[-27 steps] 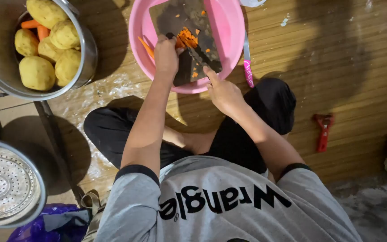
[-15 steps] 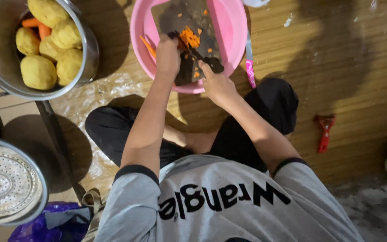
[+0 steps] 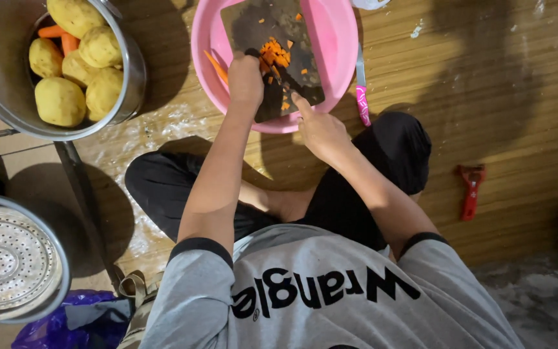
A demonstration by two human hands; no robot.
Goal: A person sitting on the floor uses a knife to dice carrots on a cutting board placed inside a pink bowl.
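A pink basin [image 3: 337, 39] on the wooden floor holds a dark cutting board [image 3: 247, 19] with a small pile of chopped carrot [image 3: 274, 53]. A carrot stick [image 3: 215, 66] lies in the basin left of the board. A dark knife [image 3: 252, 53] lies slanted across the board. My left hand [image 3: 245, 81] is a fist pressed on the knife near its far end. My right hand [image 3: 320, 129] is at the board's near right corner, index finger stretched along the knife's handle end, which is mostly hidden.
A steel pot [image 3: 130, 77] at top left holds peeled potatoes [image 3: 59, 100] and carrots [image 3: 59, 35]. A perforated steel steamer [image 3: 8, 258] stands at lower left. A pink-handled knife [image 3: 363, 97] lies beside the basin. A red peeler [image 3: 469, 190] lies on the floor to the right.
Both hands and the knife shifted slightly toward me along the board. The chopped carrot pile has spread a little.
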